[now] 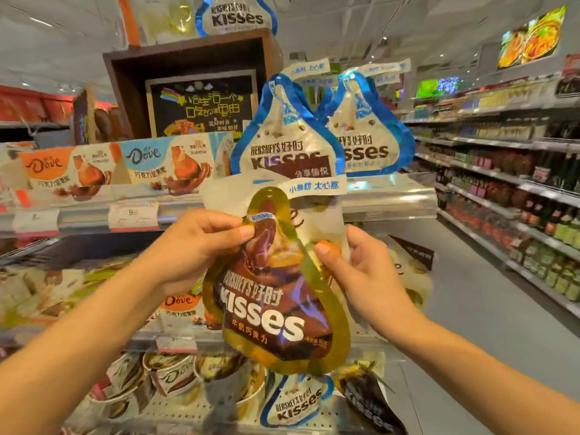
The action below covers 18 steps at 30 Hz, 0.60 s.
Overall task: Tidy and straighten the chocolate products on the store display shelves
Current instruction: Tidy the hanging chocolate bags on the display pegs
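A gold-and-brown Hershey's Kisses bag (276,296) hangs in front of the shelves at mid-frame. My left hand (201,246) pinches its upper left edge and my right hand (354,265) pinches its right edge. Behind it, two blue-and-silver Kisses bags (282,142) (370,136) stand upright on the upper shelf (389,199). Dove boxes (103,167) line that shelf to the left. Below, another blue Kisses bag (295,403) and a dark Kisses bag (367,403) lie on the bottom shelf beside Dove cups (169,375).
A brown display box with a chalkboard sign (201,105) tops the stand, under a large Kisses sign (235,14). An aisle floor (486,302) runs along the right, bordered by long shelves of bottles (518,183).
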Each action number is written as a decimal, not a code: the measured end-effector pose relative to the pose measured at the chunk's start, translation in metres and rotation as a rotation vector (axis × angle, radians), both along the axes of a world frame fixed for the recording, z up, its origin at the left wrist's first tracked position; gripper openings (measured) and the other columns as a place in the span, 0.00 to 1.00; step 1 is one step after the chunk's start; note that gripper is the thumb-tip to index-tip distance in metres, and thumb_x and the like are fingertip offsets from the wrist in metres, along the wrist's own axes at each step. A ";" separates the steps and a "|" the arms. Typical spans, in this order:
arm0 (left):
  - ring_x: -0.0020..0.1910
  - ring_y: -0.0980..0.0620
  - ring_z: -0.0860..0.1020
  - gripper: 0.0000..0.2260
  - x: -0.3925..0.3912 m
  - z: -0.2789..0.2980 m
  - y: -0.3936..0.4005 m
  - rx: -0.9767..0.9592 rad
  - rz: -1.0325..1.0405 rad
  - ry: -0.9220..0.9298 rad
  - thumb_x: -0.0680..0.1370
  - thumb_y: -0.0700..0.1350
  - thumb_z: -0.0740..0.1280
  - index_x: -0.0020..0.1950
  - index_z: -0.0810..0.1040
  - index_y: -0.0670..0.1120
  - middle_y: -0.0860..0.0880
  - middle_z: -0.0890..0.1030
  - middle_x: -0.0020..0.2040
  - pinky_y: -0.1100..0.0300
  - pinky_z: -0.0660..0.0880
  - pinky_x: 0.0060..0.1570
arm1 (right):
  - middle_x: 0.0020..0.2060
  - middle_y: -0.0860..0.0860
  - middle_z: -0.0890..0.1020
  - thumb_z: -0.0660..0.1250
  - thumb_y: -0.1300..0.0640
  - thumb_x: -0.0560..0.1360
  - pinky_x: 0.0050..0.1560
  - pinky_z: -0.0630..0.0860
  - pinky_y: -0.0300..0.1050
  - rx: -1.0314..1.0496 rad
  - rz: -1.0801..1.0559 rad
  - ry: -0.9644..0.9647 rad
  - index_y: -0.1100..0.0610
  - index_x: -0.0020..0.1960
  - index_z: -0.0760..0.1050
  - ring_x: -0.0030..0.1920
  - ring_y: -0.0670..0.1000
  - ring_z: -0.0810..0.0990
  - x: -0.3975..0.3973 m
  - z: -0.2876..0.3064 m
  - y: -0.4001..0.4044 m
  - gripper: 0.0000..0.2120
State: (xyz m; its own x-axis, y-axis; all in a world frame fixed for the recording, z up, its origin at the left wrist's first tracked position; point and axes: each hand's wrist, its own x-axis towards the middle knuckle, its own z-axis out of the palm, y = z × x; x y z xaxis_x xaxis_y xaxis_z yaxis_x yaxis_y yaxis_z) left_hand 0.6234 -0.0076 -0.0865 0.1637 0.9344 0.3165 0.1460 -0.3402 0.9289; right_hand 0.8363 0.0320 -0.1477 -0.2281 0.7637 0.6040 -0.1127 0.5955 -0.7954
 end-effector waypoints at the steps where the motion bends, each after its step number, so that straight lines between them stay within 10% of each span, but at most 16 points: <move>1: 0.34 0.53 0.81 0.23 -0.003 -0.006 -0.001 -0.002 0.013 -0.005 0.54 0.58 0.80 0.37 0.85 0.42 0.44 0.84 0.36 0.65 0.76 0.35 | 0.48 0.58 0.83 0.65 0.58 0.76 0.51 0.76 0.62 -0.028 0.050 -0.011 0.60 0.54 0.77 0.49 0.59 0.82 -0.001 -0.005 0.001 0.09; 8: 0.33 0.50 0.82 0.29 -0.031 -0.036 -0.008 0.011 0.231 -0.048 0.46 0.61 0.81 0.36 0.85 0.41 0.41 0.84 0.35 0.65 0.77 0.32 | 0.38 0.45 0.80 0.57 0.50 0.79 0.44 0.71 0.39 -0.210 0.082 -0.234 0.54 0.46 0.77 0.39 0.43 0.78 0.005 -0.038 0.033 0.13; 12: 0.33 0.51 0.82 0.29 -0.050 -0.044 -0.011 0.009 0.334 -0.012 0.44 0.62 0.80 0.35 0.85 0.44 0.42 0.84 0.35 0.65 0.77 0.32 | 0.57 0.53 0.77 0.63 0.59 0.77 0.59 0.72 0.43 -0.282 -0.218 -0.542 0.58 0.64 0.69 0.59 0.50 0.75 -0.002 -0.075 0.066 0.16; 18: 0.32 0.49 0.82 0.04 -0.056 -0.044 -0.013 -0.001 0.362 0.071 0.68 0.41 0.73 0.33 0.85 0.45 0.40 0.84 0.35 0.63 0.78 0.31 | 0.68 0.55 0.68 0.64 0.62 0.75 0.66 0.64 0.43 -0.238 -0.362 -0.692 0.61 0.73 0.55 0.69 0.53 0.66 -0.029 -0.090 0.076 0.30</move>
State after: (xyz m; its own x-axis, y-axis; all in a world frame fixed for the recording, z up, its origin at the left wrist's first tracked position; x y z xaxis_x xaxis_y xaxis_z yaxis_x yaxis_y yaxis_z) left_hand 0.5672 -0.0206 -0.1308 -0.1563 0.9359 0.3156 0.3212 -0.2540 0.9123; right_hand 0.8068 0.1081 -0.2377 -0.2044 0.9516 0.2295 0.6179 0.3073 -0.7237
